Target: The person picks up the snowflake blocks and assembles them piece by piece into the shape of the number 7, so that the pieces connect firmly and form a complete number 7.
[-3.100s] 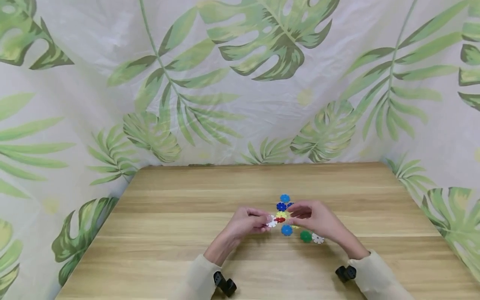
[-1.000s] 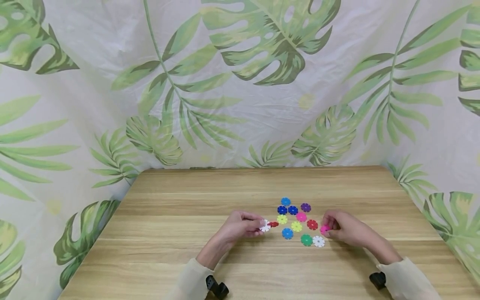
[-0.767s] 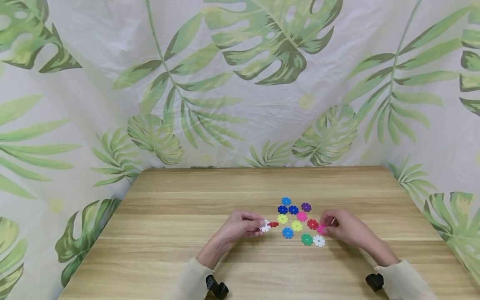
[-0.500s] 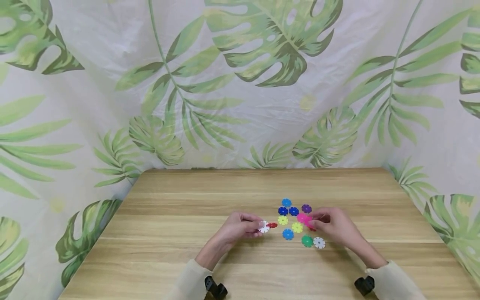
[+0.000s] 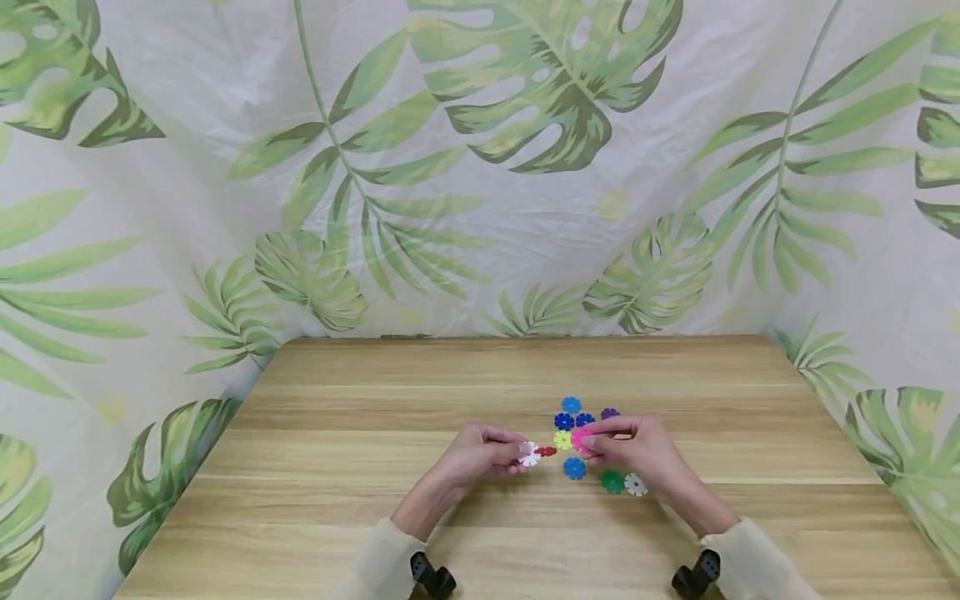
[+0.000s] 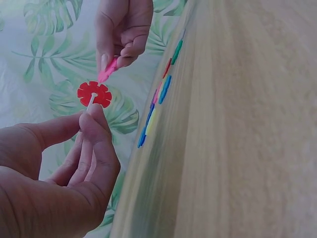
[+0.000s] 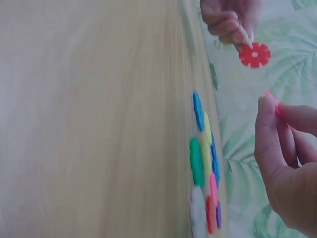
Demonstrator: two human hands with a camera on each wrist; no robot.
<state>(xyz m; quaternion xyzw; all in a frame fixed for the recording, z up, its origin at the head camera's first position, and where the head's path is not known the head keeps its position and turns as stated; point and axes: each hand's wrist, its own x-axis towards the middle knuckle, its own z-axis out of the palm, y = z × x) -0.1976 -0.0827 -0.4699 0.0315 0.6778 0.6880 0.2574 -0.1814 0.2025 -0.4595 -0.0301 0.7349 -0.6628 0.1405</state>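
Observation:
My left hand [image 5: 487, 450] pinches a white notched disc [image 5: 529, 454] between thumb and fingers. A red notched disc [image 6: 94, 94] is slotted crosswise onto the white one and points toward the other hand. Between the thumb and fingertips of my right hand [image 5: 633, 446] is a pink notched disc [image 5: 581, 439], tilted on edge in the left wrist view. The pink disc is close to the red one; in the right wrist view a gap shows between them. Both hands are raised above the table.
Loose notched discs lie on the wooden table [image 5: 337, 483]: light blue [image 5: 574, 468], dark blue [image 5: 564, 422], yellow [image 5: 562, 440], purple [image 5: 610, 413], green [image 5: 612, 482] and white [image 5: 636, 484]. The right hand covers several others in the head view. A leaf-patterned cloth [image 5: 420, 208] hangs behind.
My right hand, earlier at the right of the loose discs with the pink disc, has carried it left over them toward the red disc. The left hand has stayed nearly still.

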